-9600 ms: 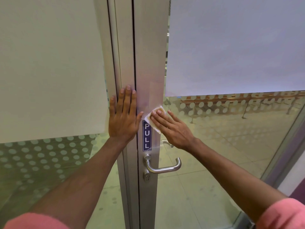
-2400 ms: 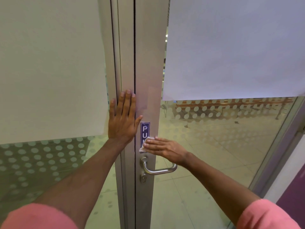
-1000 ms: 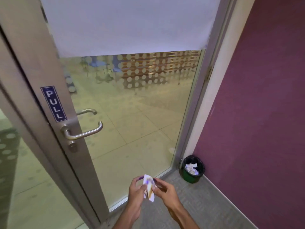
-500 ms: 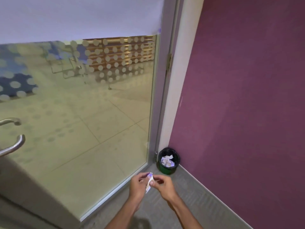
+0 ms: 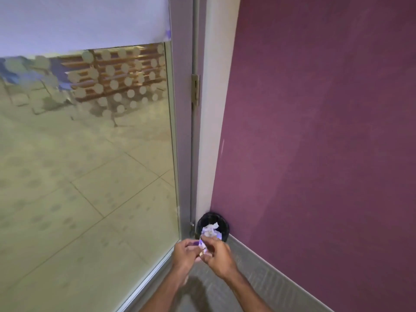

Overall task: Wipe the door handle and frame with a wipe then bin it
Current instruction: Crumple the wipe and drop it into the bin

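Holding a small crumpled wipe (image 5: 202, 245) between them, the 2 hands meet low in the head view, just in front of the corner of the room. The left hand (image 5: 185, 255) is curled with its fingers bent inward toward the wipe, and the right hand (image 5: 217, 255) closes on it from the other side, thumb and fingertips pinched around the paper. Only a pale, slightly purple-tinted scrap of the wipe shows above the knuckles; the remainder is hidden inside the grip, and motion blur makes its exact shape hard to tell. Just beyond the hands, in line with the wipe and appearing directly above it in the picture, a small round bin (image 5: 212, 222) with a dark liner stands on the grey carpet (image 5: 258, 278), tucked into the corner where the purple wall (image 5: 315, 131) meets the door frame (image 5: 183, 131). Crumpled white paper (image 5: 210, 230) already lies inside the bin. The wipe is not in the bin; it sits in the fingers, nearer the viewer than the rim. To the left, the glass door panel (image 5: 90, 165) shows frosted dots and a tiled floor beyond, and a hinge (image 5: 195, 90) is visible on the frame.
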### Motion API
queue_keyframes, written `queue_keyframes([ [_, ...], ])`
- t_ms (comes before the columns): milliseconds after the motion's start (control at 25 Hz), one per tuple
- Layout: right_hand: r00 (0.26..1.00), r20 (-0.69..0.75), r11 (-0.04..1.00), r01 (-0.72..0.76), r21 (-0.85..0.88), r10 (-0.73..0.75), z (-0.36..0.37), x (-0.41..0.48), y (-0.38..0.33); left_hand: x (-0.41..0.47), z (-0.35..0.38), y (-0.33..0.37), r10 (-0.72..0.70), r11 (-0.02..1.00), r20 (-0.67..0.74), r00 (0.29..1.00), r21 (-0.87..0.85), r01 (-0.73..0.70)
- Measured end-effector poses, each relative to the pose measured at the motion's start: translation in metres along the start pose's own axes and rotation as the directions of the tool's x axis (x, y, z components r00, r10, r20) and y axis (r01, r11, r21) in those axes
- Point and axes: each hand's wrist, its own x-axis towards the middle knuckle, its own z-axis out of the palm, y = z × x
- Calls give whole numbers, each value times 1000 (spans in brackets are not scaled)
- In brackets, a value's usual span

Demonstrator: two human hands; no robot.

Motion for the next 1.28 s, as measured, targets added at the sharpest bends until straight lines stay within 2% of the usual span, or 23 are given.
queue_keyframes([
  [120, 992, 99, 990, 93, -103, -83, -3, 44, -10, 40, 4, 23, -60, 998, -26, 998, -5, 60],
  [200, 987, 115, 982, 130, -135, -115, -7, 69, -14, 65, 4, 35, -91, 996, -24, 996, 8, 91],
  [360, 996, 63, 992, 72, -108, -65, -25, 111, -11, 106, 13, 50, -140, 988, 46, 989, 74, 136],
  [480, 1000, 31, 989, 10, -149, -6, -47, 147, -1, 129, 28, 64, -80, 971, 102, 992, 235, 54],
  [600, 998, -44, 980, -51, -194, 43, -75, 183, 16, 150, 41, 77, 1, 864, 103, 995, 500, -53],
  [680, 997, -63, 976, -53, -210, 40, -94, 208, 30, 166, 51, 83, -13, 808, 75, 997, 589, -34],
  [800, 996, -42, 964, 65, -256, -79, -112, 242, 47, 182, 71, 92, 32, 680, 2, 999, 732, -23],
  [1000, 996, 46, 944, 89, -318, -78, -124, 288, 69, 197, 109, 94, 23, 595, -72, 997, 802, 44],
  [1200, 994, 95, 986, -44, -159, 60, -121, 322, 80, 209, 120, 83, -4, 566, -109, 994, 819, 92],
  [1280, 992, 105, 984, -49, -173, 68, -121, 330, 84, 213, 119, 78, -35, 565, -131, 991, 815, 128],
])
